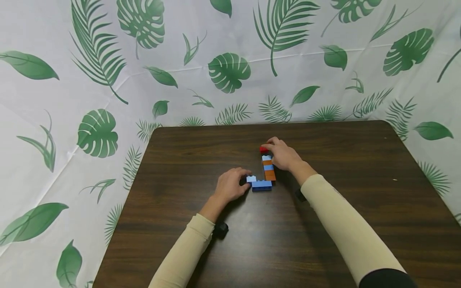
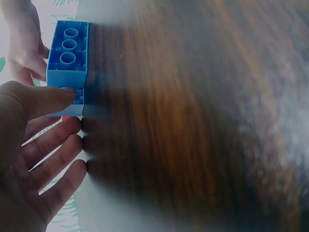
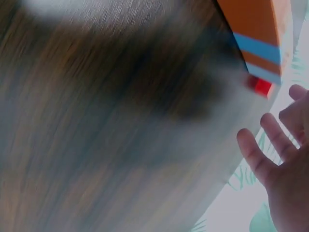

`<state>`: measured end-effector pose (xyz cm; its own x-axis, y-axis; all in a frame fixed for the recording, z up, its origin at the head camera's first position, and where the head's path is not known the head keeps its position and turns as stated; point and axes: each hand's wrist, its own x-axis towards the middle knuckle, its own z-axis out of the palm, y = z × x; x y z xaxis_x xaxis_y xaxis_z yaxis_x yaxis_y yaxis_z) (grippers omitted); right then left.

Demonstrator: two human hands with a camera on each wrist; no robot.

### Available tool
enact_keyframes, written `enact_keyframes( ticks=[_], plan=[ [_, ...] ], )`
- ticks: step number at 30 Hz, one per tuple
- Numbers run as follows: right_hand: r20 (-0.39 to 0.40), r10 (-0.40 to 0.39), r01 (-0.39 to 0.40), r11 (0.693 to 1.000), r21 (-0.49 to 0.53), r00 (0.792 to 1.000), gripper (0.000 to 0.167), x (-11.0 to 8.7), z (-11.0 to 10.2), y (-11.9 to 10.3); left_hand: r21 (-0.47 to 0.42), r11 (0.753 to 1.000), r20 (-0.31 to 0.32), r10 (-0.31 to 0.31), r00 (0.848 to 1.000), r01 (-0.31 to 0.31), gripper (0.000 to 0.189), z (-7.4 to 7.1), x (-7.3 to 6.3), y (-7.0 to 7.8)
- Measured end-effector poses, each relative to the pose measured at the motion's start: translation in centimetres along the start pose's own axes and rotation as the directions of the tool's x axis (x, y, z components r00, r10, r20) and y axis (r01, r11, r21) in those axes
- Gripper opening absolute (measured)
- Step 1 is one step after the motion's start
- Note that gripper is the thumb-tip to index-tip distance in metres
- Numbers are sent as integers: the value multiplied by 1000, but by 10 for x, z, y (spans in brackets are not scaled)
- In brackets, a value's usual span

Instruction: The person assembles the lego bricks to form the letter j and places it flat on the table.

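Observation:
In the head view, my left hand [image 1: 230, 184] pinches a small light-blue toy building brick [image 1: 251, 179], with its thumb on the near side. Against that lies a longer blue brick [image 1: 261, 186]; its hollow underside with round tubes faces the left wrist camera. From the blue brick's right end, a row of alternating orange and blue bricks [image 1: 269, 174] runs away from me. My right hand [image 1: 282, 155] reaches past the row's far end, a fingertip at a red brick [image 1: 264, 149]. Several fingers [image 3: 256, 153] look spread in the right wrist view; contact with the red brick cannot be told.
The bricks lie on a dark wood-grain table [image 1: 187, 152]. Behind it and to the sides hangs a white cloth [image 1: 187, 88] printed with green leaves. Black wrist devices [image 1: 221, 231] sit on the forearms.

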<state>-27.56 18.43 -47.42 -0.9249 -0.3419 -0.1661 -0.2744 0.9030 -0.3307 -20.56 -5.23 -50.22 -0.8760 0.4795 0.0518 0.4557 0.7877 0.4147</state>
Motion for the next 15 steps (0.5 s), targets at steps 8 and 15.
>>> enact_keyframes(
  ticks=[8, 15],
  plan=[
    [-57, 10, -7, 999, 51, 998, 59, -15, -9, 26, -60, 998, 17, 13, 1000, -12, 45, -4, -8, -5],
    [-96, 29, -23, 997, 69, 995, 53, -33, -17, 46, -78, 997, 9, 18, 1000, -17, 50, -10, -19, -16]
  ],
)
